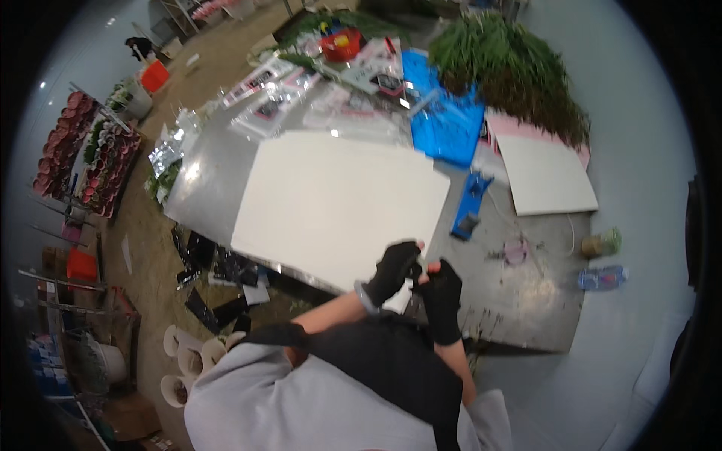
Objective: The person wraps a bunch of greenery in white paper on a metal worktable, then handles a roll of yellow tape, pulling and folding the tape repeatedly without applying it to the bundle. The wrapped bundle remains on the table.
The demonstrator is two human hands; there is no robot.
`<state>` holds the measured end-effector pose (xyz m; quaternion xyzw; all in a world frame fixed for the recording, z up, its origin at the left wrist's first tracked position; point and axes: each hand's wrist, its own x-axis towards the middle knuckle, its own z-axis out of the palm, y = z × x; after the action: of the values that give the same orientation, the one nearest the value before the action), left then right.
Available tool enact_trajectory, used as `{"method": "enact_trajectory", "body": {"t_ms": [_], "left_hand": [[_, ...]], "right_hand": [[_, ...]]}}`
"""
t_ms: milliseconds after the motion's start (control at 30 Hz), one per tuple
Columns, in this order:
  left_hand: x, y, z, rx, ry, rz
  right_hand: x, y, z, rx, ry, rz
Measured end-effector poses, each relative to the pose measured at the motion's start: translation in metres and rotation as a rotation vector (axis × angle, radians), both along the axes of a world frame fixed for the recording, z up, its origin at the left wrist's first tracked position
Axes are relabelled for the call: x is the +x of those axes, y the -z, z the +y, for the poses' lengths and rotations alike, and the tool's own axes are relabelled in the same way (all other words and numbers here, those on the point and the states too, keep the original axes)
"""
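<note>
My left hand (394,272), in a black fingerless glove, is bent over the near right corner of a large white paper sheet (338,197). Close beside it is my right hand (442,299), gloved the same way, near the front of the metal table (541,307). The fingers of both hands are curled and almost meet. Whether something small is pinched between them is too blurred to tell. The sheet lies flat and covers the middle of the table.
Right of the sheet stands a blue tape dispenser (471,206), near purple-handled scissors (514,252) and a plastic bottle (602,278). Farther back lie blue plastic (445,121), printed clear sleeves (276,107) and heaped greenery (502,62). White tube-shaped containers (192,361) stand on the floor at left.
</note>
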<state>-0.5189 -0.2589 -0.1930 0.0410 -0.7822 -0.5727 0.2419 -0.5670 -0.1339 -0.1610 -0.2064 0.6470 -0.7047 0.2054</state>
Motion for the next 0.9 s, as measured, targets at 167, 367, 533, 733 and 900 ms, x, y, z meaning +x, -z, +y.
{"method": "enact_trajectory", "body": {"t_ms": [167, 367, 533, 733, 900], "left_hand": [[0.015, 0.042, 0.009, 0.270, -0.035, 0.151], [0.030, 0.001, 0.025, 0.153, -0.230, -0.062], [0.047, -0.026, 0.026, 1.122, -0.188, -0.248], [0.081, -0.004, 0.019, 1.095, -0.198, -0.145], [0.113, 0.021, -0.014, 1.169, -0.350, -0.091]], "right_hand": [[0.008, 0.003, 0.003, 0.000, -0.051, -0.147], [0.020, 0.004, 0.011, 0.020, -0.121, -0.189], [0.026, 0.010, 0.012, 0.175, -0.032, 0.198], [0.038, 0.024, -0.002, 0.300, 0.042, 0.550], [0.056, 0.034, -0.035, 0.078, -0.076, 0.017]]}}
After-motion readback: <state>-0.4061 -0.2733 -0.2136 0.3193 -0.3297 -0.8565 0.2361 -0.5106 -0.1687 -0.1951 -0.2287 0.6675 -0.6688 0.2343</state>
